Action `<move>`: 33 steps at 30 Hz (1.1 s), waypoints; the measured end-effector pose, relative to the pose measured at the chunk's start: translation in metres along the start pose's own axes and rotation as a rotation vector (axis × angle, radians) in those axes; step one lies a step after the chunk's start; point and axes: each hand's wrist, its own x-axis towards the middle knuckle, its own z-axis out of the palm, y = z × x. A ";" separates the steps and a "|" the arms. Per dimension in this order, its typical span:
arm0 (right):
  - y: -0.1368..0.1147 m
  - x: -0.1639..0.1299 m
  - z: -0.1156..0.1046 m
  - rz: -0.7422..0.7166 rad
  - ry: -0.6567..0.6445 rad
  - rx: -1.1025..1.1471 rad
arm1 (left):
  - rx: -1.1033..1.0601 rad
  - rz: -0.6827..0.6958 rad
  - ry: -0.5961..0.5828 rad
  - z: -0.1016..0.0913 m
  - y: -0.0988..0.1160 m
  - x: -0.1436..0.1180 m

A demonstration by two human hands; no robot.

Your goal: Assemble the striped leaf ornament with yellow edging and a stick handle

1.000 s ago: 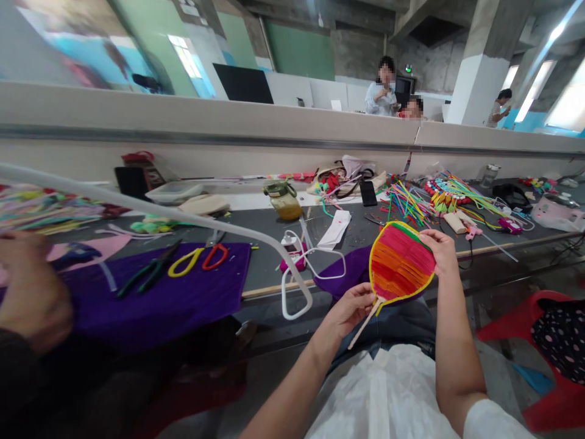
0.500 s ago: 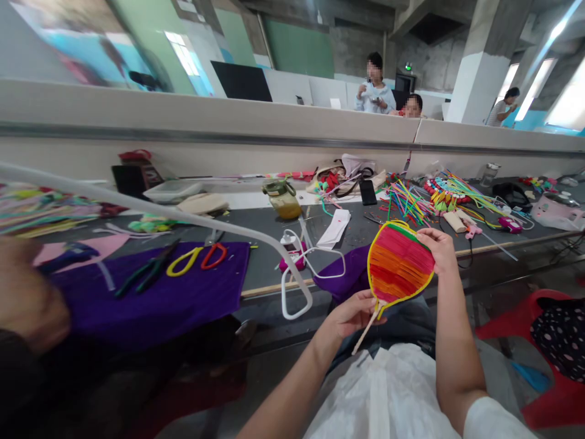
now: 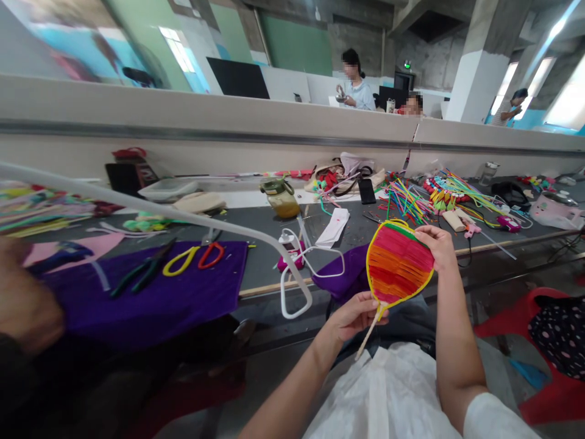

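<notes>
Here's the fan (image 3: 401, 263), up over the lap just off the near edge of the bench (image 3: 258, 228) — striped red, orange and pink, trimmed in yellow with green at the top. The left hand (image 3: 355, 314) has it gripped low, right where the pale handle (image 3: 366, 339) meets the head; the right hand (image 3: 439, 246) pinches the upper right rim. Handle's slanting down toward the white top (image 3: 379, 390). Behind the fan, a bundle of colourful sticks (image 3: 407, 204) lies on the bench, and over left — dark-handled pliers (image 3: 145, 268) on purple cloth (image 3: 192, 305), beside a co-worker's blurred hand (image 3: 30, 299).
</notes>
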 end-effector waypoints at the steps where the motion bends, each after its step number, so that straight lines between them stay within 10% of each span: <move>1: 0.000 0.000 0.000 0.000 -0.001 -0.001 | -0.005 -0.004 0.002 0.001 0.000 0.000; 19: 0.003 0.003 -0.004 -0.015 0.011 0.011 | -0.016 0.114 0.075 0.016 0.004 -0.008; 33: 0.002 0.004 -0.004 -0.021 0.027 0.035 | 0.107 0.366 0.362 0.033 -0.006 -0.009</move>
